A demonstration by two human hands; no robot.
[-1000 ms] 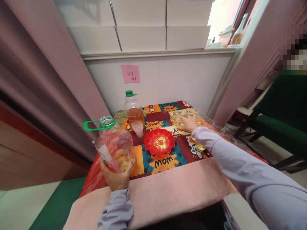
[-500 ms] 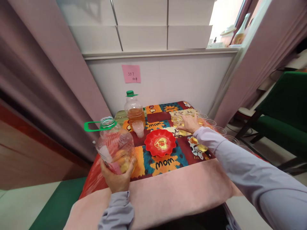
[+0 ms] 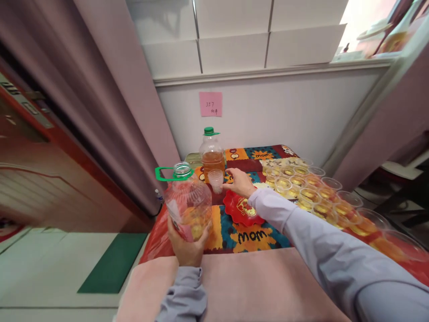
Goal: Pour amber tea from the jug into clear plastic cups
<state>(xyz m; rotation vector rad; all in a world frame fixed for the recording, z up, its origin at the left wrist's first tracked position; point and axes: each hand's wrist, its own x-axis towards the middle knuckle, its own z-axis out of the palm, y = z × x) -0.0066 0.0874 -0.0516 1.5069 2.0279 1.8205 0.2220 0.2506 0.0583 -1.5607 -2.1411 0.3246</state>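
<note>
My left hand is wrapped round the lower part of a large clear plastic jug with a green handle ring and an uncapped mouth. A little yellowish liquid shows low in it. My right hand reaches over the red scalloped plate, thumb and fingers apart, close to the stack of clear plastic cups. Whether a fingertip touches the stack I cannot tell. Behind the cups stands a second jug, green-capped and part full of amber liquid.
Several clear cups of yellow liquid crowd the right side of the table. A patterned mat and a pink cloth cover the tabletop. A pink note is on the wall behind.
My right hand has moved left from the filled cups to the cup stack, its fingers apart. My left hand still holds the jug. The view has turned left.
</note>
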